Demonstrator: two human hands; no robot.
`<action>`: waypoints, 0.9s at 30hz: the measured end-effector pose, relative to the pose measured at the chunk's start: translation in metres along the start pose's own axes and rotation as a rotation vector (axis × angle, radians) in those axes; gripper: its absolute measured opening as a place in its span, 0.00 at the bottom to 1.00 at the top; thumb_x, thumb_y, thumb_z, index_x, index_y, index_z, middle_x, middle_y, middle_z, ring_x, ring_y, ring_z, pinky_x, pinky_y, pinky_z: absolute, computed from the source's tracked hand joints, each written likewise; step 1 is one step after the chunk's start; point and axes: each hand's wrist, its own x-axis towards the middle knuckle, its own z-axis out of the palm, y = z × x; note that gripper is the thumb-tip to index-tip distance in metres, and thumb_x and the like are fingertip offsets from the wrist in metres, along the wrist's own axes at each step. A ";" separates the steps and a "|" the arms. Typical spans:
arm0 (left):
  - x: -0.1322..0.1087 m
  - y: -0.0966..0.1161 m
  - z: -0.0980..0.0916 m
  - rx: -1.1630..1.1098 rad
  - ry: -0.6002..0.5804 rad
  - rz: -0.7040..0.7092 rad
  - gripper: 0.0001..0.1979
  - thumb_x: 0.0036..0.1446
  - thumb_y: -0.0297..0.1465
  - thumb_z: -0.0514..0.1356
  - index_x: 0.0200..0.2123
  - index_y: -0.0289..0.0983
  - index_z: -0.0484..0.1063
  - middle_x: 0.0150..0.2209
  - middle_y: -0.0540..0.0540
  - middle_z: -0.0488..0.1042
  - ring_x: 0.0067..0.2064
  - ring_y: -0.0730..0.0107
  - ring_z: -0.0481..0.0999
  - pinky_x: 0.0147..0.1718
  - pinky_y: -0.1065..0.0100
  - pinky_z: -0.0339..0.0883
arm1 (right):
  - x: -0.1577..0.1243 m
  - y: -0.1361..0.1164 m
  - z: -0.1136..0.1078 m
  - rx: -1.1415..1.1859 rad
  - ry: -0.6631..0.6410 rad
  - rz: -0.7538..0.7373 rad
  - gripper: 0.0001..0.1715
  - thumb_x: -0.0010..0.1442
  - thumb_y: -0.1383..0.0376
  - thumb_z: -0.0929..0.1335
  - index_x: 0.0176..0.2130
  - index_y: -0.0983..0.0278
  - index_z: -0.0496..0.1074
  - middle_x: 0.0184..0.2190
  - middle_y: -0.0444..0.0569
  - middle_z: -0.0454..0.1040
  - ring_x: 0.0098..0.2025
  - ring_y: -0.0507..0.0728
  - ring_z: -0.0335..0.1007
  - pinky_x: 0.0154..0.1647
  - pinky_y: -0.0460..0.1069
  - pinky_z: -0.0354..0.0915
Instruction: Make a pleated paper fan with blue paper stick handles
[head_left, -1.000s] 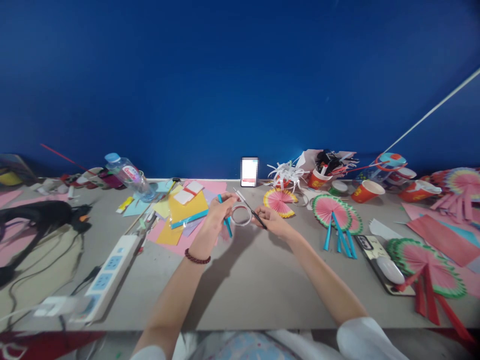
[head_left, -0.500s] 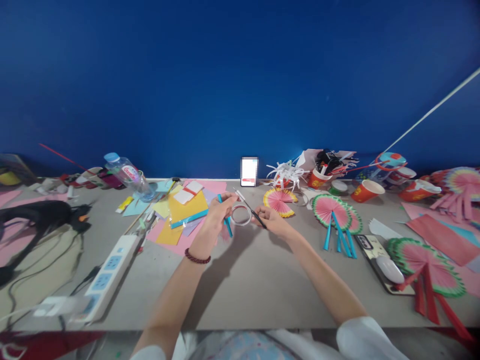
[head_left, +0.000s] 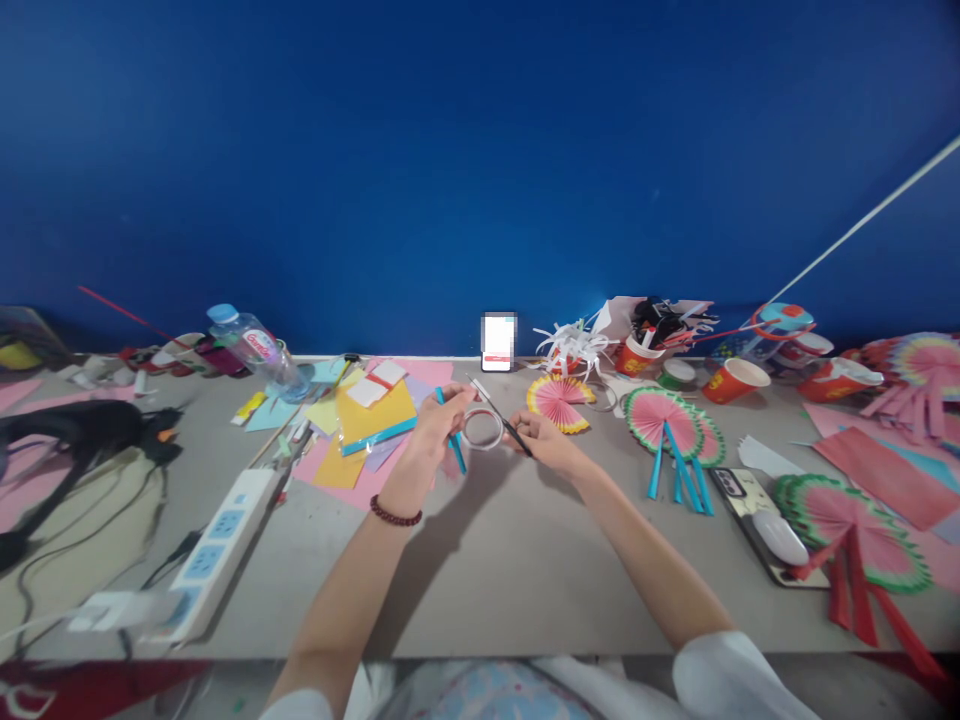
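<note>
Above the middle of the table, my left hand (head_left: 441,420) is closed in a pinch, with a ring of clear tape (head_left: 464,432) at its fingers. A blue paper strip (head_left: 459,456) also sticks out above and below these fingers. Black-handled scissors (head_left: 517,438) are gripped in my right hand (head_left: 546,440), their blades pointing up and left across the top of the ring toward my left fingertips. Whether the blades touch the tape is too small to tell.
Coloured paper sheets (head_left: 379,412) lie left of my hands, near a bottle (head_left: 262,352) and a power strip (head_left: 225,545). A lit phone (head_left: 498,342) stands against the blue wall. Rightward are folded paper fans (head_left: 660,425), paper cups (head_left: 735,381) and a phone (head_left: 750,515) under a white mouse (head_left: 780,538).
</note>
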 end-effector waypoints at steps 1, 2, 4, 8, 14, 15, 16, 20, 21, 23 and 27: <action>0.000 0.000 0.000 -0.001 0.001 -0.002 0.16 0.45 0.39 0.65 0.22 0.37 0.62 0.15 0.59 0.47 0.17 0.82 0.46 0.17 0.72 0.41 | 0.000 0.000 0.000 0.001 0.000 -0.001 0.27 0.43 0.47 0.73 0.27 0.63 0.60 0.15 0.35 0.59 0.18 0.46 0.48 0.21 0.45 0.41; 0.001 0.000 0.000 -0.002 0.000 -0.006 0.16 0.45 0.39 0.65 0.22 0.37 0.63 0.15 0.59 0.46 0.17 0.82 0.46 0.17 0.72 0.41 | 0.000 0.000 0.000 0.003 0.000 -0.001 0.27 0.43 0.47 0.73 0.27 0.63 0.60 0.15 0.35 0.59 0.18 0.46 0.48 0.21 0.45 0.42; 0.001 0.000 0.000 -0.004 -0.004 -0.013 0.16 0.45 0.39 0.66 0.22 0.37 0.63 0.15 0.59 0.46 0.17 0.82 0.46 0.17 0.72 0.40 | 0.000 0.000 0.000 0.006 0.002 0.000 0.27 0.43 0.47 0.73 0.27 0.63 0.60 0.14 0.35 0.59 0.18 0.46 0.48 0.21 0.45 0.42; 0.002 -0.001 -0.001 -0.015 -0.007 -0.015 0.16 0.45 0.39 0.66 0.23 0.37 0.63 0.15 0.59 0.47 0.17 0.82 0.47 0.17 0.73 0.41 | 0.000 -0.001 0.000 -0.002 -0.001 -0.001 0.27 0.43 0.47 0.73 0.27 0.63 0.60 0.14 0.34 0.58 0.17 0.45 0.46 0.20 0.44 0.40; 0.003 -0.003 -0.001 -0.008 -0.013 -0.013 0.16 0.46 0.39 0.65 0.22 0.36 0.63 0.15 0.59 0.47 0.17 0.82 0.47 0.17 0.73 0.41 | -0.001 -0.001 0.001 -0.030 0.004 0.012 0.26 0.44 0.48 0.72 0.26 0.63 0.60 0.13 0.34 0.59 0.17 0.45 0.46 0.19 0.44 0.40; 0.004 -0.004 -0.001 -0.003 -0.012 -0.014 0.16 0.46 0.39 0.65 0.21 0.36 0.63 0.15 0.59 0.46 0.17 0.82 0.47 0.17 0.73 0.41 | 0.000 0.000 0.001 -0.033 0.003 0.008 0.26 0.44 0.48 0.72 0.26 0.63 0.60 0.13 0.34 0.59 0.17 0.45 0.46 0.19 0.44 0.41; 0.004 -0.004 -0.002 0.000 -0.010 -0.015 0.16 0.45 0.39 0.65 0.21 0.36 0.63 0.15 0.59 0.46 0.17 0.82 0.47 0.17 0.73 0.40 | 0.000 0.002 0.000 -0.033 0.003 0.006 0.25 0.44 0.48 0.72 0.26 0.63 0.60 0.13 0.34 0.59 0.17 0.45 0.46 0.19 0.44 0.41; 0.006 -0.006 -0.002 -0.003 -0.007 -0.012 0.16 0.45 0.39 0.65 0.21 0.36 0.63 0.14 0.59 0.46 0.17 0.82 0.46 0.17 0.72 0.40 | 0.001 0.006 0.000 -0.023 -0.006 0.002 0.24 0.46 0.49 0.72 0.27 0.63 0.61 0.13 0.35 0.60 0.17 0.45 0.47 0.19 0.43 0.42; 0.007 -0.006 -0.002 -0.005 -0.009 -0.013 0.16 0.45 0.39 0.65 0.21 0.36 0.63 0.14 0.60 0.46 0.16 0.82 0.45 0.17 0.72 0.40 | 0.002 0.006 0.001 -0.019 -0.006 0.001 0.24 0.46 0.49 0.72 0.27 0.63 0.61 0.14 0.35 0.60 0.17 0.45 0.47 0.19 0.43 0.42; 0.007 -0.005 -0.002 -0.004 -0.003 -0.012 0.15 0.45 0.38 0.65 0.21 0.36 0.64 0.14 0.60 0.45 0.16 0.82 0.45 0.17 0.72 0.40 | 0.002 0.005 0.002 -0.012 0.000 0.004 0.24 0.45 0.49 0.72 0.27 0.63 0.61 0.14 0.35 0.61 0.17 0.45 0.48 0.19 0.43 0.43; 0.004 0.000 0.000 0.011 -0.010 0.014 0.12 0.45 0.37 0.65 0.23 0.35 0.67 0.13 0.60 0.45 0.16 0.82 0.45 0.17 0.72 0.39 | 0.003 -0.002 0.003 0.037 0.078 0.027 0.25 0.44 0.48 0.72 0.26 0.62 0.58 0.13 0.34 0.59 0.15 0.45 0.48 0.17 0.43 0.42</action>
